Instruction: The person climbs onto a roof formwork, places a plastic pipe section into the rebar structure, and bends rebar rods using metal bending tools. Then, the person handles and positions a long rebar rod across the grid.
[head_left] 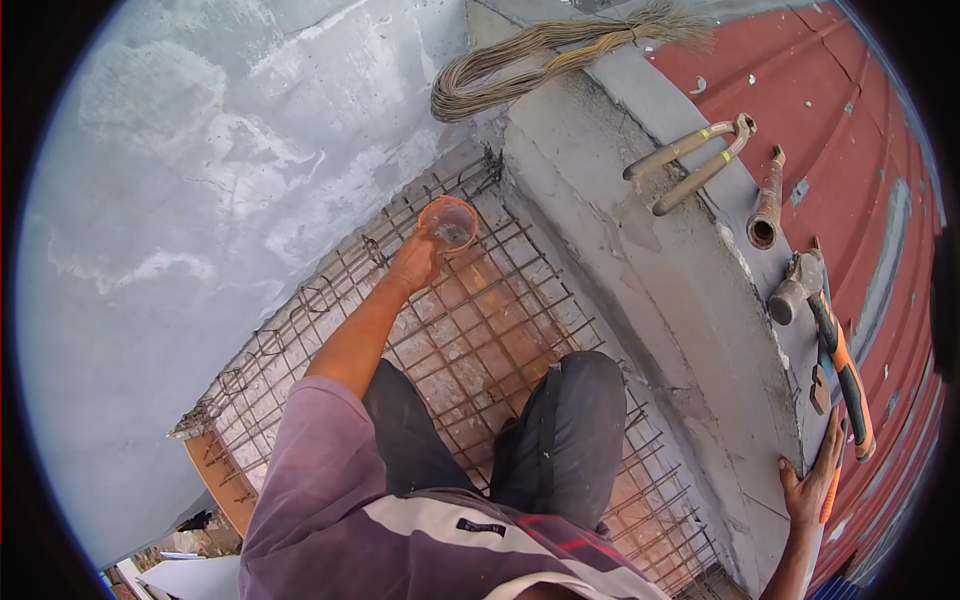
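My left hand [416, 262] is closed on an orange plastic dipper [449, 222], held over the far part of a rebar grid [440, 330]. The dipper's mouth faces up toward me, and its inside looks pale and wet. At the lower right, my right hand [812, 482] leans on the edge of a concrete ledge [650, 260], fingers stretched out and thumb apart. Just beyond those fingers lies a hammer [797, 288] with a black and orange handle. Another orange handle [831, 490] shows partly beside that hand.
Pincers [695, 165], a short metal pipe [766, 205] and a bundle of tie wire [540, 62] rest on the ledge. Red metal roofing [850, 110] lies to the right. A grey plastered wall [180, 250] rises on the left. My knees are over the grid.
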